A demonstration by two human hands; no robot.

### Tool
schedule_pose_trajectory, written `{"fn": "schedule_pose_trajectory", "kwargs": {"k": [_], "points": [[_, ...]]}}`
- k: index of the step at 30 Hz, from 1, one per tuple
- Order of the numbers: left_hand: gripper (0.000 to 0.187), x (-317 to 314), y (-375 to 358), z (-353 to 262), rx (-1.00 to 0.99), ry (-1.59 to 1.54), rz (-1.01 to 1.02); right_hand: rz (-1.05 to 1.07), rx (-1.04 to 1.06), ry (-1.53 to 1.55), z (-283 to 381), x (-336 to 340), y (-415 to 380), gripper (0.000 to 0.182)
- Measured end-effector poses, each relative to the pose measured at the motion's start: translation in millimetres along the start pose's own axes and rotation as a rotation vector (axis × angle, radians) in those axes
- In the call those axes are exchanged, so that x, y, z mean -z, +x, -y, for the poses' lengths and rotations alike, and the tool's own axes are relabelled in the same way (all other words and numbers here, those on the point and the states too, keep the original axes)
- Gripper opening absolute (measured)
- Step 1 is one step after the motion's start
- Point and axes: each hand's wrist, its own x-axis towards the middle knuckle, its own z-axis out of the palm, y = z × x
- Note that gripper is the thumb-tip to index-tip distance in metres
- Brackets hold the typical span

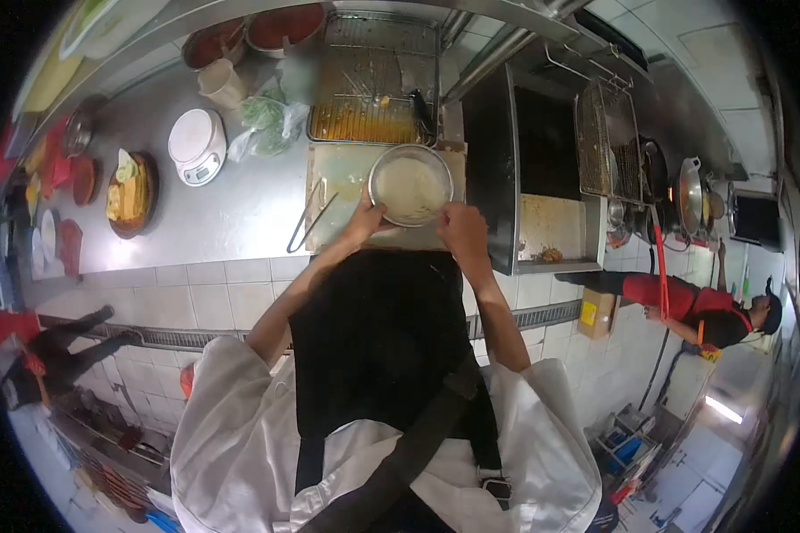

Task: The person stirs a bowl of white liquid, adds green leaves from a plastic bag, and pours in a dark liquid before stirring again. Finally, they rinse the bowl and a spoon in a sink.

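Metal bowl [411,148] with a pale, creamy mix [407,185] inside, sitting over the board [340,169] at the near edge of the steel counter [253,200]. Left hand [364,224] grasps the bowl at its near left side, thumb toward the rim. Right hand [462,228] is curled into a fist at the near right of the rim — cannot tell if it pinches the rim or a utensil.

Metal tongs [305,216] lie left of the bowl, partly on the board. Just beyond: a tray [364,75] with a wire rack, orange-brown liquid at its near end, a black handle [422,111] at its right side. Farther left: a bag of greens [265,115], a white scale [196,147], a jug [222,84], a dark plate [152,200] with food. To the right: a fry basket [606,147] — wire mesh, near some pans. One co-worker [680,302] in red and black off right, another person [22,355] at far left.
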Motion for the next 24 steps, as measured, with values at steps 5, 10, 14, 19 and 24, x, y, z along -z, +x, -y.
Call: {"fn": "schedule_pose_trajectory", "kwargs": {"k": [5,10,14,19,24], "points": [[0.073,-3,-1,-12,0.0,0.004,0.088,-0.265,-0.028,0.03,3,-23,22,0.006],[0.072,-2,-2,-20,0.021,-0.052,0.121,0.015,0.141,0.099,-1,-19,9,0.012],[0.073,-2,-1,-25,0.058,0.01,0.1,-0.077,0.016,-0.075,-2,-14,23,0.012],[0.074,-4,-2,-36,0.044,0.011,0.138,-0.08,0.206,0.213,-1,-34,28,0.009],[0.073,0,-3,-37,-0.016,0.022,0.124,-0.067,0.19,-0.046,-16,-6,18,0.011]]}}
